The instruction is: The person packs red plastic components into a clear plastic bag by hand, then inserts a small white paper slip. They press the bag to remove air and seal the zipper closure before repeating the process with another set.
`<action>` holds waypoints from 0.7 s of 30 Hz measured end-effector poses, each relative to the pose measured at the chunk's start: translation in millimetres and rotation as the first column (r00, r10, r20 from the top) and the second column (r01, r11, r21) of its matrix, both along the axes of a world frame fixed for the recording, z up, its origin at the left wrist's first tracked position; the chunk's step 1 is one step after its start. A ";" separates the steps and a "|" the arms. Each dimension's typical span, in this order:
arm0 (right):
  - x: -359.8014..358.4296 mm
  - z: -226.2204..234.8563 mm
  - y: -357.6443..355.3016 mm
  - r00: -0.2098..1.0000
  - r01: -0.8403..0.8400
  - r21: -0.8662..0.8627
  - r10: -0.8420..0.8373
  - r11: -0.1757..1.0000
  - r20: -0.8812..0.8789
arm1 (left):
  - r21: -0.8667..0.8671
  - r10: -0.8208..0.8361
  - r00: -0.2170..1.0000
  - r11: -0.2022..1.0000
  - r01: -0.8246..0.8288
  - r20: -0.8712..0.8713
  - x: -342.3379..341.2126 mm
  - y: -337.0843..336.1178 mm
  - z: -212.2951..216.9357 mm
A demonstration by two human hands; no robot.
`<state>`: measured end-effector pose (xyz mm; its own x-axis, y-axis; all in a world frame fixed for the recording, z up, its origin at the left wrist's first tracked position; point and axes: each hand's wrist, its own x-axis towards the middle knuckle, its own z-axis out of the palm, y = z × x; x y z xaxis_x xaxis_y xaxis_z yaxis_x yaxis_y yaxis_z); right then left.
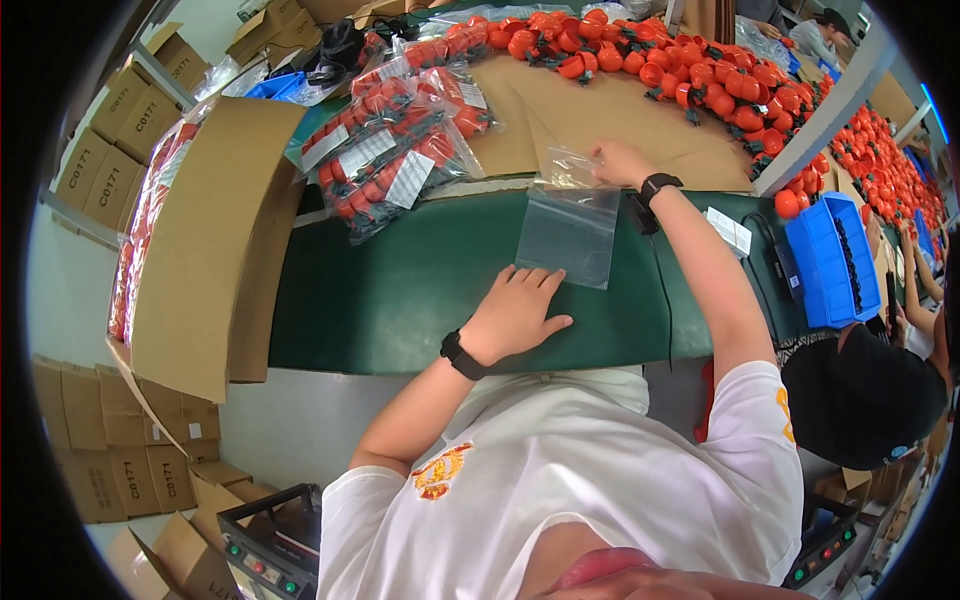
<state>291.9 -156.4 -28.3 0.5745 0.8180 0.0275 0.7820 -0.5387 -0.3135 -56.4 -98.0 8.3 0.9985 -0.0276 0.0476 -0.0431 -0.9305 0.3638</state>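
A clear plastic zip bag (566,238) lies flat on the green tabletop (400,300) in front of me, and nothing shows inside it. My right hand (622,164) is at the bag's far end, its fingers closed on the plastic there. My left hand (514,314) rests palm down with fingers stretched out, the fingertips at the bag's near left edge. Filled clear bags of red round pieces (385,165) with white labels are piled to the far left of the empty bag.
A large open carton (215,250) stands at the left, holding bagged red goods. Loose red round pieces (690,75) heap along the far side on brown cardboard (560,100). A blue bin (830,260), a small white box (729,232) and a person in a black cap (865,395) are at the right.
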 end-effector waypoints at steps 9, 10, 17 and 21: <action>19.3 -10.7 -5.4 0.975 -0.072 -0.033 0.063 0.997 -0.211 | -0.049 0.001 0.999 0.999 -0.003 -0.052 -25.5 5.1 13.8; 13.2 -11.3 -4.4 0.928 -0.038 0.111 0.076 0.993 -0.364 | -0.045 -0.007 0.999 0.999 0.006 -0.035 -27.1 6.7 11.4; -18.8 40.7 -11.0 0.674 0.078 0.156 0.063 0.985 -0.736 | -0.104 0.016 0.998 0.994 -0.022 -0.055 -37.0 8.1 6.8; -8.1 44.6 -24.1 0.689 0.051 0.017 -0.022 0.999 -0.725 | -0.110 0.016 0.998 0.994 -0.023 -0.064 -39.3 8.1 7.6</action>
